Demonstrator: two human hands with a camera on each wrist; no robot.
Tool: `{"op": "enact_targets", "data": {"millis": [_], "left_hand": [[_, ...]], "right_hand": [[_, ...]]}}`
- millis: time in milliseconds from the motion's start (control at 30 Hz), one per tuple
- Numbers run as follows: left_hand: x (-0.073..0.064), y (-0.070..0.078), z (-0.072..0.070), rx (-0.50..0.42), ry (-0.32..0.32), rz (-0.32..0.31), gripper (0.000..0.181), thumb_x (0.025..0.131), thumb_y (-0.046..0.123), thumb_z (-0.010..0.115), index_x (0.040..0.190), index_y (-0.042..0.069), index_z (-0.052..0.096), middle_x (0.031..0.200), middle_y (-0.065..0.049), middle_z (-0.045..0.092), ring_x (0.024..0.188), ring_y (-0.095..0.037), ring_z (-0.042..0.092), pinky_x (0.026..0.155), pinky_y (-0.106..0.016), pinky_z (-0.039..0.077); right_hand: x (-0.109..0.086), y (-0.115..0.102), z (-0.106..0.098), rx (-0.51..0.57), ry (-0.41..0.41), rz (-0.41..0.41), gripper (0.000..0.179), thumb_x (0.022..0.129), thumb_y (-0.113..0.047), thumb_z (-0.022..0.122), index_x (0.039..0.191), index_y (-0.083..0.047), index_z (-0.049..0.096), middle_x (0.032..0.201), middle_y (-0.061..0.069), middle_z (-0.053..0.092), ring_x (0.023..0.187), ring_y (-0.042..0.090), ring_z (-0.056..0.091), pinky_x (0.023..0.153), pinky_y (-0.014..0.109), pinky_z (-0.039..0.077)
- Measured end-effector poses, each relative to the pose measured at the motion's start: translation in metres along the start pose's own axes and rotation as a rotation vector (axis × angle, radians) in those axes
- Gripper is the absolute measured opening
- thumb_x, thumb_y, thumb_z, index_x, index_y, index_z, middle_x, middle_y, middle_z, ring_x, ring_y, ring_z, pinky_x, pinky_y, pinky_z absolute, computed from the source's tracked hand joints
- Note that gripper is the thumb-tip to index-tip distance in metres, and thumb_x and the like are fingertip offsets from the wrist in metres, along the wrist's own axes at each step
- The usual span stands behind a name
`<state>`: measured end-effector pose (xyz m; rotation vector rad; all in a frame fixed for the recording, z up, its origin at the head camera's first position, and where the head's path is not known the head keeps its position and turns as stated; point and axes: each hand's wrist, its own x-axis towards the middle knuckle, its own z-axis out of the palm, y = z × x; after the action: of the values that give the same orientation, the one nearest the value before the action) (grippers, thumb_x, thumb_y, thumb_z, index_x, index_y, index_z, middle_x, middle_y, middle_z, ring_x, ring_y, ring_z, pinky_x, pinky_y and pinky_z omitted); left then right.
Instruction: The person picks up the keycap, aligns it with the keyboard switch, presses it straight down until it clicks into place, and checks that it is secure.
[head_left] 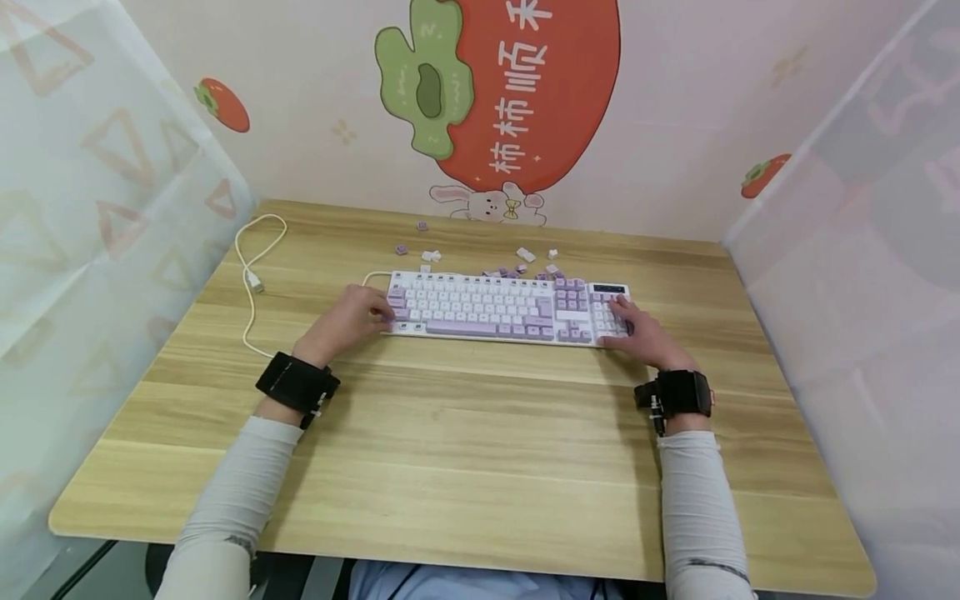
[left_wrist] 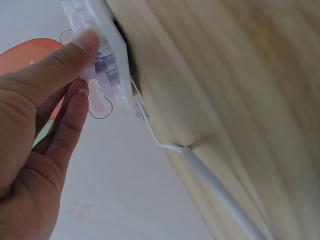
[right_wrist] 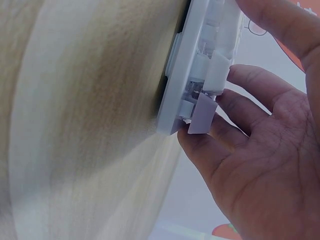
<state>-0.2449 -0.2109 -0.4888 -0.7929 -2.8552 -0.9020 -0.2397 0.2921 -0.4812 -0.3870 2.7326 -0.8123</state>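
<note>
A white and purple keyboard (head_left: pixel 480 329) lies across the table toward the back. My left hand (head_left: pixel 352 323) is at its left end, and in the left wrist view the thumb (left_wrist: pixel 75 47) and bent fingers pinch a light purple keycap (left_wrist: pixel 89 72) at the keyboard's corner. My right hand (head_left: pixel 647 333) holds the right end, thumb at the front edge and fingers curved over the number keys. In the right wrist view, fingertips (right_wrist: pixel 192 140) meet the end beside a purple keycap (right_wrist: pixel 202 114). Some switches along the top row look bare.
Loose white and purple keycaps (head_left: pixel 525 254) lie scattered behind the keyboard. Its white cable (head_left: pixel 250 308) loops on the table at the left, with a plug (head_left: pixel 255 283). A printed wall covering (head_left: pixel 300 158) rises behind the wooden table (head_left: pixel 480 450), and pale sheets hang at both sides.
</note>
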Motion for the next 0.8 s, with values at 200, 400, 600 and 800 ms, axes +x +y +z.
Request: {"op": "enact_targets", "data": {"millis": [200, 400, 600, 800], "left_hand": [[-0.0009, -0.0011, -0.0027, -0.008, 0.009, 0.007, 0.011, 0.080, -0.008, 0.079, 0.087, 0.001, 0.079, 0.089, -0.011, 0.075, 0.084, -0.024, 0.068, 0.079, -0.042, 0.058], [-0.0013, 0.0035, -0.0023, 0.001, -0.031, -0.044, 0.009, 0.082, -0.006, 0.079, 0.090, -0.001, 0.078, 0.091, -0.013, 0.075, 0.086, -0.025, 0.067, 0.081, -0.043, 0.057], [-0.0015, 0.0064, -0.0012, 0.032, -0.027, -0.085, 0.012, 0.081, -0.007, 0.079, 0.092, -0.003, 0.077, 0.091, -0.015, 0.074, 0.083, -0.026, 0.065, 0.078, -0.042, 0.056], [-0.0035, 0.0084, -0.0008, 0.084, -0.015, -0.071, 0.012, 0.082, -0.008, 0.078, 0.093, -0.004, 0.078, 0.093, -0.016, 0.073, 0.085, -0.028, 0.068, 0.079, -0.043, 0.057]], "right_hand": [[0.0017, 0.0011, 0.0005, -0.004, -0.004, 0.010, 0.084, 0.096, -0.028, 0.071, 0.158, 0.003, 0.023, 0.167, 0.026, 0.007, 0.152, 0.051, 0.008, 0.120, 0.063, 0.017], [0.0018, 0.0031, 0.0027, -0.006, -0.006, 0.012, 0.085, 0.096, -0.028, 0.071, 0.158, 0.003, 0.023, 0.167, 0.026, 0.007, 0.152, 0.051, 0.007, 0.120, 0.063, 0.017], [0.0010, 0.0024, 0.0027, -0.012, -0.006, 0.011, 0.084, 0.096, -0.028, 0.071, 0.158, 0.003, 0.023, 0.167, 0.026, 0.008, 0.151, 0.052, 0.008, 0.120, 0.063, 0.017], [0.0012, 0.0021, 0.0019, -0.002, -0.007, 0.012, 0.084, 0.096, -0.028, 0.070, 0.159, 0.003, 0.022, 0.167, 0.025, 0.007, 0.152, 0.051, 0.007, 0.120, 0.063, 0.017]]}}
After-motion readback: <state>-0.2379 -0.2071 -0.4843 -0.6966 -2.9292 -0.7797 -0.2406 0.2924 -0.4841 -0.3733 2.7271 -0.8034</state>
